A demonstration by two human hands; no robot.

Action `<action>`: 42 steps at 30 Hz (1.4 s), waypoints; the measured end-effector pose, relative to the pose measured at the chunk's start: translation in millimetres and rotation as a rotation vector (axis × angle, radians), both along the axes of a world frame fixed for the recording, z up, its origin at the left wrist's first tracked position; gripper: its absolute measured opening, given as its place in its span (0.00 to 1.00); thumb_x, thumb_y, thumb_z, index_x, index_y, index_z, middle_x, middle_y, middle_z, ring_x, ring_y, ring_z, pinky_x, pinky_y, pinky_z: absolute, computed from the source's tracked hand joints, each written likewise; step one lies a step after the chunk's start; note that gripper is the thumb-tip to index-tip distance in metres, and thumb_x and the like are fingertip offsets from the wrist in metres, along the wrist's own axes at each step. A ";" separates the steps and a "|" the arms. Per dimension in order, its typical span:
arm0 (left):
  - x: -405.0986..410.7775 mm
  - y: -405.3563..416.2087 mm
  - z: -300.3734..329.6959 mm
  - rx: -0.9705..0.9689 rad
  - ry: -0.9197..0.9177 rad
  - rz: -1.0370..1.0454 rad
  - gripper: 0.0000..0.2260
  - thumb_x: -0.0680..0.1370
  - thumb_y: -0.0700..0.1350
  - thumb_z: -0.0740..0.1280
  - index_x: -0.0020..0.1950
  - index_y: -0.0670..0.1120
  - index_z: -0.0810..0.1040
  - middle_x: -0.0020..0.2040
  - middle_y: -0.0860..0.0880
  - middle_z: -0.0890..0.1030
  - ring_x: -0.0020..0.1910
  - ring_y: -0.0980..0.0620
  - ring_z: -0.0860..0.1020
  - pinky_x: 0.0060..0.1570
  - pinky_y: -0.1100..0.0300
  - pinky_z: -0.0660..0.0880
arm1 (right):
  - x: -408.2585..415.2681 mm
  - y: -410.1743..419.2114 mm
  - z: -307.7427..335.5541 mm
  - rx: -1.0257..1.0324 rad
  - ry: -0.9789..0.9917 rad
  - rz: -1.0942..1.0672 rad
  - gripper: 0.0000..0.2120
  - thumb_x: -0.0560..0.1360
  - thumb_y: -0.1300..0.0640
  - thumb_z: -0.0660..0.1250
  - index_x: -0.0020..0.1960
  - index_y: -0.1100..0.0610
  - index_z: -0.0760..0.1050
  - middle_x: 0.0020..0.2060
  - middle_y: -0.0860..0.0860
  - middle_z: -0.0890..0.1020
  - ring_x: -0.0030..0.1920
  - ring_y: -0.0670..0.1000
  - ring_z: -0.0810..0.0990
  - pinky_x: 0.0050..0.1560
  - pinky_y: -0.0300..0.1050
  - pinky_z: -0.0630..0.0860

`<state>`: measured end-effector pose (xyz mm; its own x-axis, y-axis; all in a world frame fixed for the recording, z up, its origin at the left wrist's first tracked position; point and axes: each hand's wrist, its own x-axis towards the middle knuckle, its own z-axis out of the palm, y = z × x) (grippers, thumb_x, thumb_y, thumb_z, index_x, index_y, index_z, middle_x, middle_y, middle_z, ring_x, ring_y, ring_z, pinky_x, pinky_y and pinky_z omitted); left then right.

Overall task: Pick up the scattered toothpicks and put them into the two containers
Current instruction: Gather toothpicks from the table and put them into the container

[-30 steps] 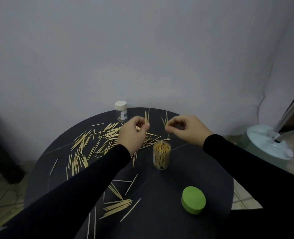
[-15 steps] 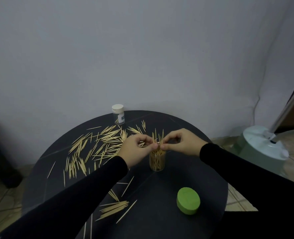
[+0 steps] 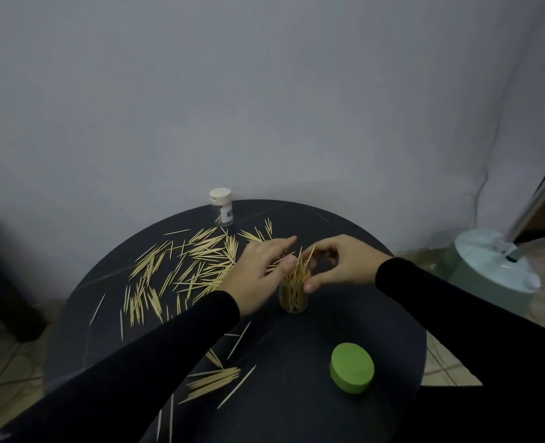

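A clear container (image 3: 293, 300) stands mid-table, packed with upright toothpicks (image 3: 298, 271) that stick out of its top. My left hand (image 3: 260, 276) is just left of it, fingers stretched out, thumb tip at the sticking-out toothpicks, holding nothing. My right hand (image 3: 338, 263) curls round those toothpick tops from the right, its thumb down the container's side. Many scattered toothpicks (image 3: 197, 260) lie on the black round table (image 3: 376, 314) to the left. A smaller bunch of toothpicks (image 3: 215, 380) lies near the front. A second small container (image 3: 221, 207) with a white lid stands at the back edge.
A green round lid (image 3: 351, 367) lies on the table's front right. A white fan base (image 3: 495, 260) stands on the floor to the right. A dark furniture leg (image 3: 2, 282) is at the left. The wall is close behind the table.
Both hands brought pinched toothpicks down onto the clear container. My left hand has since spread its fingers, and my right hand now wraps the toothpick tops.
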<state>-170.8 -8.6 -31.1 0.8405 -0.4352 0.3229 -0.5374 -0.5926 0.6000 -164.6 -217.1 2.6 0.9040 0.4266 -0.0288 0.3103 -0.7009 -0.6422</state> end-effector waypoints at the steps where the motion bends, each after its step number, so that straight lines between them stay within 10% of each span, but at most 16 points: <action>1: -1.2 -2.1 0.7 0.006 0.028 -0.030 0.23 0.79 0.59 0.54 0.74 0.55 0.63 0.66 0.58 0.71 0.64 0.60 0.62 0.63 0.58 0.62 | 0.5 0.3 -0.6 -0.025 0.014 0.004 0.24 0.61 0.42 0.78 0.54 0.50 0.80 0.44 0.43 0.82 0.41 0.38 0.76 0.41 0.34 0.67; 10: -6.2 -29.2 13.1 -0.079 -0.030 0.142 0.22 0.75 0.55 0.68 0.68 0.58 0.70 0.48 0.61 0.78 0.57 0.56 0.70 0.61 0.48 0.69 | 0.5 7.3 -2.6 0.042 0.058 0.044 0.09 0.63 0.50 0.80 0.36 0.43 0.80 0.33 0.39 0.81 0.36 0.36 0.76 0.39 0.33 0.68; 18: -1.0 -27.3 15.9 -0.108 0.033 0.228 0.12 0.75 0.47 0.67 0.58 0.56 0.77 0.41 0.59 0.77 0.48 0.58 0.76 0.59 0.47 0.73 | 1.1 14.4 -0.5 0.008 0.021 0.088 0.11 0.65 0.51 0.79 0.46 0.47 0.82 0.30 0.32 0.78 0.34 0.32 0.74 0.36 0.27 0.66; 27: 2.6 4.6 4.2 0.057 -0.263 0.059 0.12 0.79 0.55 0.62 0.58 0.55 0.79 0.52 0.59 0.79 0.53 0.61 0.68 0.53 0.61 0.65 | 7.8 15.4 -5.2 -0.062 0.000 0.027 0.18 0.62 0.40 0.77 0.49 0.43 0.82 0.39 0.39 0.81 0.35 0.30 0.73 0.38 0.34 0.64; 42: -1.9 17.5 -7.2 0.347 -0.362 -0.012 0.26 0.78 0.64 0.50 0.71 0.54 0.66 0.72 0.57 0.67 0.74 0.57 0.57 0.70 0.46 0.56 | 3.3 16.7 -0.5 -0.197 -0.085 -0.042 0.23 0.65 0.36 0.73 0.57 0.44 0.80 0.43 0.37 0.78 0.40 0.38 0.68 0.50 0.44 0.63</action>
